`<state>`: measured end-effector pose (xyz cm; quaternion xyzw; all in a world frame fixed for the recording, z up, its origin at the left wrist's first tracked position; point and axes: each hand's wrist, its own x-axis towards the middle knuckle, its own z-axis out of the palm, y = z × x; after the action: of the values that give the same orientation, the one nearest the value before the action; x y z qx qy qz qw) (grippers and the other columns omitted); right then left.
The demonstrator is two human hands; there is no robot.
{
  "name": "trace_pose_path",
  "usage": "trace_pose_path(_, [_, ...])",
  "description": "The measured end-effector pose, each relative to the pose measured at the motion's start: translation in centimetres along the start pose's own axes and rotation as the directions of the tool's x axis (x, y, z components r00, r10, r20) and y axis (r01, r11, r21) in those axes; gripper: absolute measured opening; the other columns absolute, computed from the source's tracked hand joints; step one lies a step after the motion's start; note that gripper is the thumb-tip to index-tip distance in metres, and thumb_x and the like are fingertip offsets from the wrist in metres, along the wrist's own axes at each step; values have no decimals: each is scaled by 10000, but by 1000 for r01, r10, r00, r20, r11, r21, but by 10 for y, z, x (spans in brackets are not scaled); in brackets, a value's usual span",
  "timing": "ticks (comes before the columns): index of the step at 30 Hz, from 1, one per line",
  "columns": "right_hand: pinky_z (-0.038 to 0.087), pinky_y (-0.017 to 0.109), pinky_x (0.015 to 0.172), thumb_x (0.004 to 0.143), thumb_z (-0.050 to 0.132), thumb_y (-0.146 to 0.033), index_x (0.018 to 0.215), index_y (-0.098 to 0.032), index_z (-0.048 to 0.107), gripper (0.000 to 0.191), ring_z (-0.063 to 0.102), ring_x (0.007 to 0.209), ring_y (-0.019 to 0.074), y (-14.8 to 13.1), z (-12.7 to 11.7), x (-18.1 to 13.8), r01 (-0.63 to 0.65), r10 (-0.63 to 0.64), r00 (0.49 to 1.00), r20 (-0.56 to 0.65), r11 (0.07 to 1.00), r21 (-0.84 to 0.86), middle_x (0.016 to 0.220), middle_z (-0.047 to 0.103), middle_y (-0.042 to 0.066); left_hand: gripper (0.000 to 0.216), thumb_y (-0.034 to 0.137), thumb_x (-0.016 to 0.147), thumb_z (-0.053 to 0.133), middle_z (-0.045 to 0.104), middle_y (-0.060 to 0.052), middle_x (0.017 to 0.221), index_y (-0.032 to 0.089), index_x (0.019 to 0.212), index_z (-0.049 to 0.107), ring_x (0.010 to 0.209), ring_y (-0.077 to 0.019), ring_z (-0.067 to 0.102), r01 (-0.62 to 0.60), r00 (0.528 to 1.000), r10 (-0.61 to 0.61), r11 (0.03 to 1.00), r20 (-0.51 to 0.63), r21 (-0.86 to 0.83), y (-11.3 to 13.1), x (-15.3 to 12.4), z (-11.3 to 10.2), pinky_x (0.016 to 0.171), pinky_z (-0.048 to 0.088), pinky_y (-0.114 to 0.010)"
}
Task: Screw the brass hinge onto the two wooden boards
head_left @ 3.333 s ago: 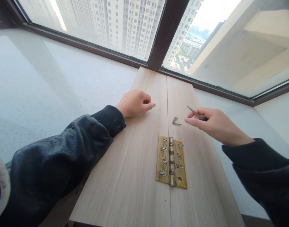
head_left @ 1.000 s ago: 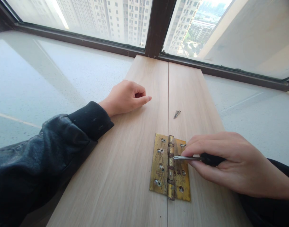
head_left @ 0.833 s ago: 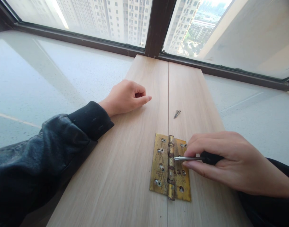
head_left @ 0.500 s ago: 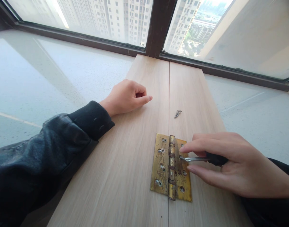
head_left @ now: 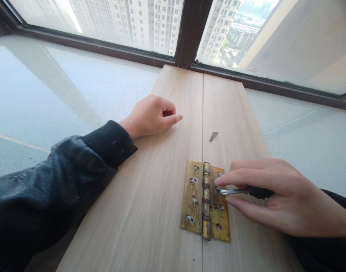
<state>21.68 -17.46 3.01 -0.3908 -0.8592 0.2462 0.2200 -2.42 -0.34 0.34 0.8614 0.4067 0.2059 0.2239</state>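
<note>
My right hand (head_left: 277, 192) holds a screwdriver (head_left: 236, 191) with a dark handle, thumb and index finger on either side of its metal shaft. Its tip points left over the right leaf of a worn brass hinge (head_left: 206, 204); whether it touches a screw there I cannot tell. The hinge lies across the seam between two pale wood boards (head_left: 141, 211), with several screws in its left leaf. Part of the right leaf is hidden by my fingers. My left hand (head_left: 153, 117) rests on the left board, loosely curled, with nothing visible in it.
Loose screws (head_left: 213, 136) lie on the right board beyond the hinge. A glossy white surface (head_left: 48, 98) extends on both sides of the boards. At the far end stands a dark window frame (head_left: 186, 41) with tall buildings outside.
Almost nothing differs: my right hand and the screwdriver have shifted very slightly over the hinge. My left hand stays where it was.
</note>
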Motion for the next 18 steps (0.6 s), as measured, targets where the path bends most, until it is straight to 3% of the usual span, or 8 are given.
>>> trace_pose_path(4, [455, 167, 536, 1026, 641, -206, 914, -191, 694, 125, 592, 612, 67, 2, 0, 1, -1, 1, 1000, 26, 1000, -4, 761, 633, -14, 366, 340, 882, 611, 438, 36, 560, 171, 573, 508, 589, -99, 383, -16, 1000, 16, 1000, -12, -10, -1, 0, 1, 623, 263, -310])
trace_pose_path(7, [478, 175, 554, 1000, 728, -325, 982, -197, 703, 132, 611, 627, 80, 4, -1, 1, 8, -8, 1000, -3, 1000, -30, 783, 652, -11, 358, 339, 880, 617, 438, 37, 558, 171, 578, 525, 589, -100, 381, -12, 1000, 12, 1000, -13, -14, -2, 0, 1, 623, 265, -311])
trace_pose_path(11, [516, 164, 614, 955, 729, -213, 1153, -219, 690, 202, 655, 674, 87, 4, -2, 0, 9, -10, 999, -31, 1000, -28, 826, 691, -14, 357, 338, 881, 617, 445, 35, 552, 170, 578, 531, 593, -102, 386, -23, 1000, 23, 1000, -14, -19, -3, 1, 1, 627, 267, -312])
trace_pose_path(14, [490, 153, 576, 960, 634, -124, 1066, -224, 696, 158, 636, 643, 70, 3, -2, -2, -15, 15, 1000, 5, 1000, 2, 792, 668, -22, 357, 339, 879, 622, 446, 36, 550, 171, 577, 534, 590, -102, 386, -27, 999, 27, 999, -19, -21, -3, 1, 1, 622, 268, -313])
trace_pose_path(18, [484, 149, 573, 999, 615, -139, 1012, -216, 698, 115, 631, 649, 65, 3, -2, 0, -9, 8, 1000, 23, 1000, 20, 804, 667, -12, 359, 333, 877, 630, 447, 37, 554, 171, 572, 534, 581, -101, 384, -13, 1000, 13, 1000, -22, -24, -2, 0, 1, 613, 270, -312])
